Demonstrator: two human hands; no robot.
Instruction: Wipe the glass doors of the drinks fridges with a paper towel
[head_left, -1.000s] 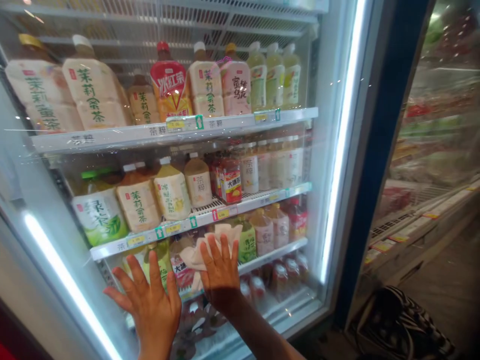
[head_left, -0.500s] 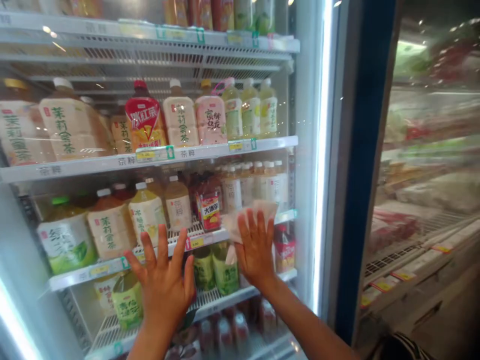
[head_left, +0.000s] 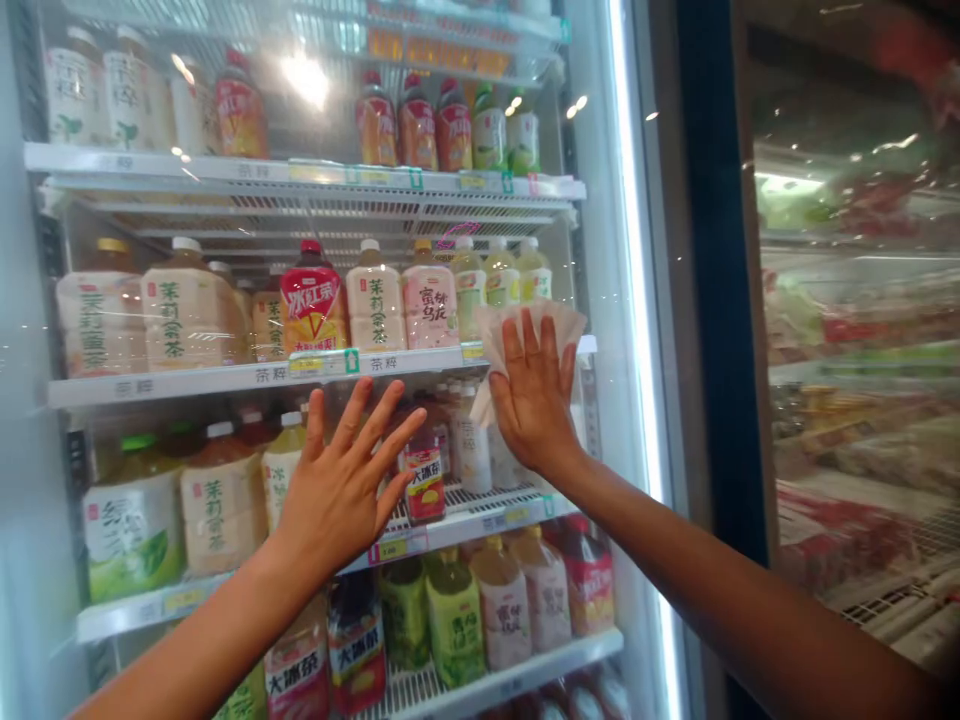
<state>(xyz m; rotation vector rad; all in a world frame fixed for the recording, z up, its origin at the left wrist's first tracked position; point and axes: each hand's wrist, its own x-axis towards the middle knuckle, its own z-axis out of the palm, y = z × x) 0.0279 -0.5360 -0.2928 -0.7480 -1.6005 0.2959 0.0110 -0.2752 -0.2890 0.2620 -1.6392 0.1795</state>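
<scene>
A glass fridge door (head_left: 306, 82) stands in front of me, with drink bottles showing through it. My right hand (head_left: 538, 405) lies flat over a thin whitish cloth (head_left: 491, 325), holding it against the glass. The cloth's edges spread out above and left of the fingers, in front of the shelf with small pale green bottles (head_left: 501, 270). Lower and to the left, my left hand (head_left: 346, 478) is spread with fingers apart and nothing in it. It seems to rest on the glass, though contact is hard to tell, and covers part of a bottle row.
Behind the glass are white shelves (head_left: 187, 385) with price tags. A bright light strip (head_left: 637, 330) runs down the right side, beside a dark door frame (head_left: 720, 300). Further right, another display case has blurred packaged goods (head_left: 817, 530).
My right hand has moved up the glass with the cloth. My left hand has risen slightly and tilted to the right. The view has shifted upward, showing more of the upper shelf.
</scene>
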